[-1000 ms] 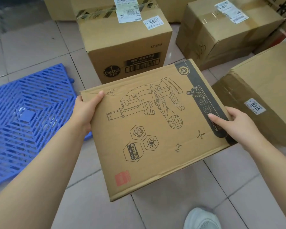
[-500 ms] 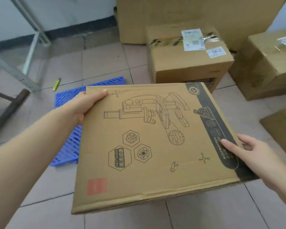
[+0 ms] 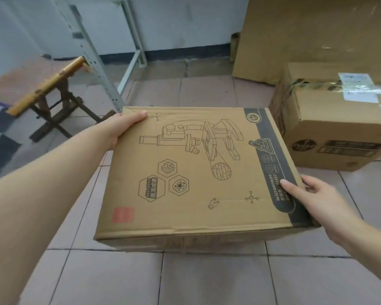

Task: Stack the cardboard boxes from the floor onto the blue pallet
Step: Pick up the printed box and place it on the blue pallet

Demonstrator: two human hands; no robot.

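I hold a flat cardboard box [image 3: 191,177] printed with a microscope drawing and a dark side band, lifted above the tiled floor in the middle of the view. My left hand [image 3: 121,128] grips its far left corner, thumb on top. My right hand [image 3: 310,194] grips its right edge near the dark band, thumb on top. The blue pallet is not visible; the box may hide it. A taped cardboard box [image 3: 339,128] with white labels stands on the floor at the right.
A large cardboard sheet or box [image 3: 317,34] leans against the wall at the back right. A wooden stool [image 3: 46,93] stands at the left beside a grey metal shelf post [image 3: 92,60]. Pink floor tiles [image 3: 185,278] lie in front of me.
The view has swung up and left with the held box. The blue pallet has dropped out of sight, the taped box has slid to the right, and the stool and shelf post have come closer.
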